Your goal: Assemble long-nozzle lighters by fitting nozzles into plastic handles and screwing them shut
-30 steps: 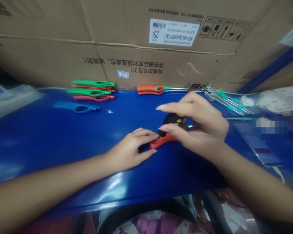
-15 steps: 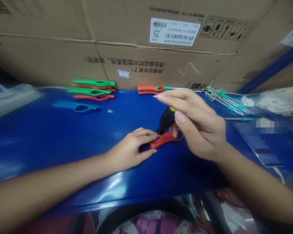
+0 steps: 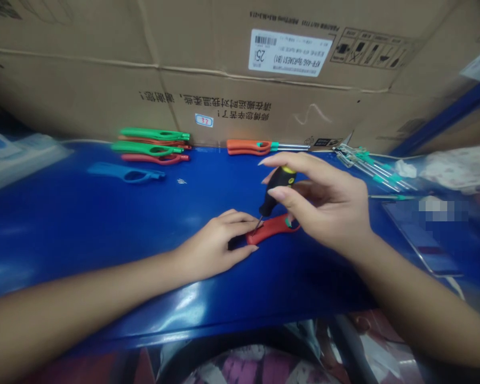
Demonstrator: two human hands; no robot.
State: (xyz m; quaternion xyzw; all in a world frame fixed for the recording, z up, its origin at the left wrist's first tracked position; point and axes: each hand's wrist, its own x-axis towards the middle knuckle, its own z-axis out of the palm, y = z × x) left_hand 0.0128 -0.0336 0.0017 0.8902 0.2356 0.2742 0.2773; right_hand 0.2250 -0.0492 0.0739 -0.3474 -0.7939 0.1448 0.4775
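Observation:
My right hand [image 3: 324,205] grips a short black screwdriver with a yellow cap [image 3: 277,188], tilted with its tip down on a red plastic handle [image 3: 270,228] that lies on the blue table [image 3: 84,224]. My left hand [image 3: 216,242] rests on the table with thumb and fingers pinching the near end of that red handle, holding it flat.
Green and red handles [image 3: 150,146] lie stacked at the back, a blue one [image 3: 124,173] beside them, an orange one with a metal rod [image 3: 260,145] further right. Thin rods with teal parts [image 3: 368,162] sit at the right. A cardboard box wall [image 3: 224,69] stands behind.
My right hand lifted the screwdriver from lying flat to tilted upright, its tip now on the red handle. The left hand stayed put.

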